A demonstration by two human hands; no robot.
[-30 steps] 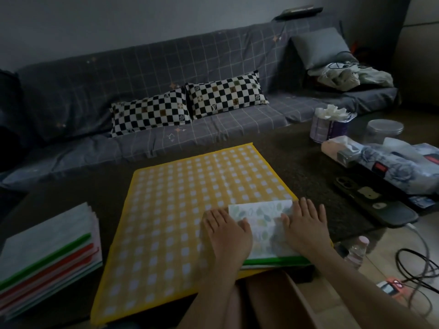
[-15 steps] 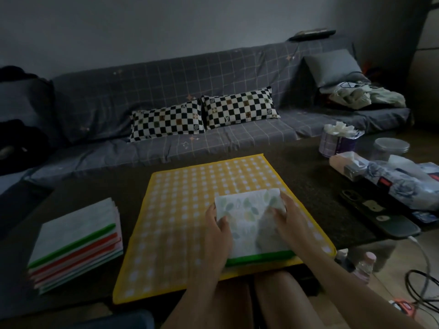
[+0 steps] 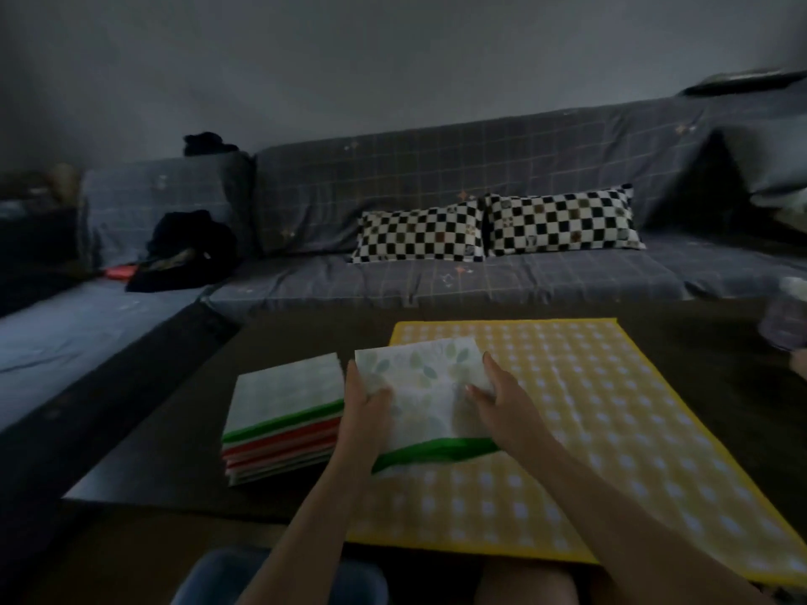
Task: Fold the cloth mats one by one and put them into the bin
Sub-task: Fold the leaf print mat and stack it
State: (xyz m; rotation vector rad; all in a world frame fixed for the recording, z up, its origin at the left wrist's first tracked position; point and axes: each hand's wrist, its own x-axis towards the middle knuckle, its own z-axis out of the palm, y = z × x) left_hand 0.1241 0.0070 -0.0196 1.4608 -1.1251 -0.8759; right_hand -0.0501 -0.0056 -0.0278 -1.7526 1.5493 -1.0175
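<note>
The left hand (image 3: 367, 401) grips the left edge of the folded mat (image 3: 425, 395), thumb curled over the top and fingers hidden beneath. The right hand (image 3: 498, 397) holds the right edge, thumb lying on the cloth and fingers wrapped round the far corner. Between them the mat (white with pale green leaves, a green border along its near edge) sits tilted above the left part of the yellow mat (image 3: 589, 430); whether its near edge touches the yellow one cannot be told.

The yellow mat, checked with white squares, lies spread flat on the dark table (image 3: 174, 430), its near edge hanging over the table's front. Just left of the left hand a stack (image 3: 284, 412) of folded mats rests on the table, with green, red and pale borders showing along its near side; the held mat's left edge is just beside the stack's top.

At the bottom edge a bluish, blurred shape, possibly the bin (image 3: 218, 578), sits below the left forearm, in front of the table.

Behind the table runs a grey checked sofa (image 3: 436, 176) with two black-and-white checkered pillows (image 3: 493, 231) side by side on the seat and a dark bundle (image 3: 187, 251) at its left corner.
</note>
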